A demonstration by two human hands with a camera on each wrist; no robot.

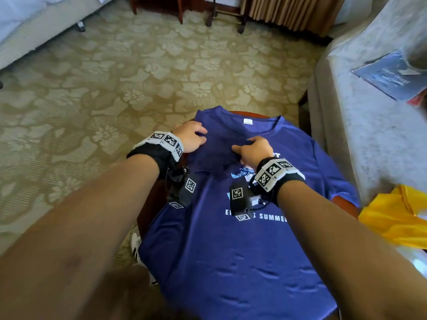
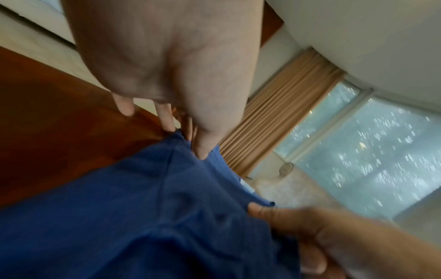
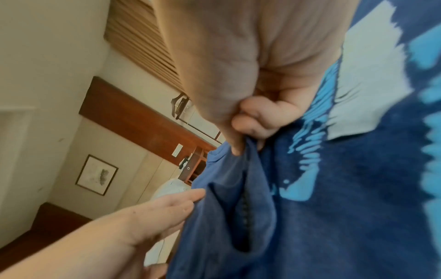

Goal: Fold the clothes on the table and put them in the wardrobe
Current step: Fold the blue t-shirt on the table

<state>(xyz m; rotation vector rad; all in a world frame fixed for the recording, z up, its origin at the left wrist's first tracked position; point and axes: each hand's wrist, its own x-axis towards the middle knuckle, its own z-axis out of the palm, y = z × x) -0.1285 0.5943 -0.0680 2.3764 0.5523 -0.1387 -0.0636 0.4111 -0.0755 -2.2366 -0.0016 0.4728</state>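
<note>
A blue T-shirt [image 1: 231, 239] with white lettering lies face up on a round wooden table [image 1: 344, 204], collar pointing away from me. Its left sleeve is folded in over the chest. My left hand [image 1: 193, 137] is at the shirt's left shoulder; in the left wrist view the left hand [image 2: 190, 136] pinches the fabric edge, thumb on top and fingers behind it. My right hand [image 1: 251, 148] is at the chest. In the right wrist view the right hand [image 3: 241, 143] pinches the folded sleeve's hem between thumb and forefinger.
A yellow garment [image 1: 392, 218] lies at the table's right edge. A grey-covered seat [image 1: 369, 135] with a blue magazine [image 1: 390, 75] stands close on the right. Patterned carpet [image 1: 115, 88] stretches ahead, with a bed [image 1: 34, 26] far left and chair legs [image 1: 180, 10] beyond.
</note>
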